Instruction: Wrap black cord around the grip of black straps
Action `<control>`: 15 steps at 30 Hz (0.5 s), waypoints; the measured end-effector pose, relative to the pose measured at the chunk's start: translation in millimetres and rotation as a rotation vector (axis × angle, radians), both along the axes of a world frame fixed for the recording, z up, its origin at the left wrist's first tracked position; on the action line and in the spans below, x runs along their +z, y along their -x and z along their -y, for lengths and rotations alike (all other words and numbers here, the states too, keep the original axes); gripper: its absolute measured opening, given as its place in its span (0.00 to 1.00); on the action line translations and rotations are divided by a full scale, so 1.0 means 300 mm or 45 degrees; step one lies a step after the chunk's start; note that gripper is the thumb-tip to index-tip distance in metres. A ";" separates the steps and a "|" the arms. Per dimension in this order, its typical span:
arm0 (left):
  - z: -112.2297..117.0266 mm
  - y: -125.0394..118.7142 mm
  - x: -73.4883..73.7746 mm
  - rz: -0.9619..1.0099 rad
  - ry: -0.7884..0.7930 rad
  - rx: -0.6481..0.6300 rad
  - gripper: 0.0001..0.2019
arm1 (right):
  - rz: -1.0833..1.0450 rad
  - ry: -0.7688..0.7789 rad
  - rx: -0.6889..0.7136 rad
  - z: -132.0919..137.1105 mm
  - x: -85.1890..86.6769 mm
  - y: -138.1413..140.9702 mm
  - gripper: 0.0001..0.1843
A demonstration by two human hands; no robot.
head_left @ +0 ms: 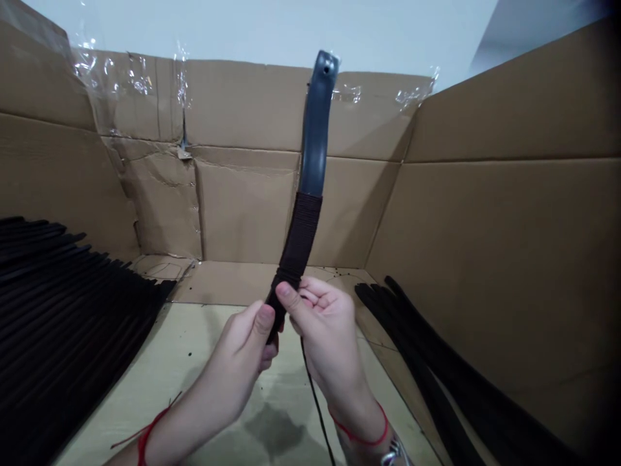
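A curved dark strip [314,142] stands up in front of me, smooth and blue-grey near its top, where a small hole shows. Dark brown cord [301,236] is wound tightly round its lower part. My left hand [247,343] is closed round the wrapped lower end, thumb on the front. Just above it, my right hand [320,317] pinches the wrapping with thumb and fingers. A loose length of cord [317,401] hangs down from beside the right hand and leaves the bottom of the view. The strip's lowest end is hidden by my hands.
Cardboard walls [247,207] with clear tape enclose the pale work surface [204,375]. Many similar dark strips [63,323] lie side by side at the left. Several more long dark strips [436,369] lean along the right wall.
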State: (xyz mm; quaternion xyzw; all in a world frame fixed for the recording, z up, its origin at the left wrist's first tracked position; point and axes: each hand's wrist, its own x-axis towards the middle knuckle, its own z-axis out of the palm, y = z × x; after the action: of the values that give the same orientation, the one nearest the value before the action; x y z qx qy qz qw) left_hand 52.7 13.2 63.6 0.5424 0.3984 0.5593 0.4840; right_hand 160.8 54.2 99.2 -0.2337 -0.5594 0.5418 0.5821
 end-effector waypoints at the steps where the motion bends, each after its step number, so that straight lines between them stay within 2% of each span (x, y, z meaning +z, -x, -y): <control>1: 0.003 -0.008 -0.002 -0.033 -0.004 -0.002 0.26 | -0.032 -0.001 -0.004 -0.005 0.004 -0.009 0.11; 5: 0.005 -0.027 -0.014 -0.060 -0.001 0.018 0.25 | -0.038 -0.047 -0.034 -0.027 0.015 -0.035 0.12; 8: -0.006 -0.006 -0.010 -0.022 0.069 -0.020 0.26 | 0.027 -0.075 -0.023 -0.035 0.011 -0.034 0.12; 12: -0.023 0.058 0.018 0.030 0.191 -0.268 0.28 | 0.120 -0.017 0.120 -0.017 -0.002 -0.003 0.13; 15: -0.020 0.080 0.033 0.271 0.344 -0.399 0.27 | 0.142 0.074 0.121 0.011 -0.005 0.022 0.13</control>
State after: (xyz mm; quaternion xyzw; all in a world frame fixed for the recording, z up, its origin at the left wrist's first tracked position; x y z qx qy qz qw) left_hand 28.6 19.2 73.6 0.4657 0.3272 0.4729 0.6726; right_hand 154.1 50.8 97.8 -0.2536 -0.5856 0.5709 0.5165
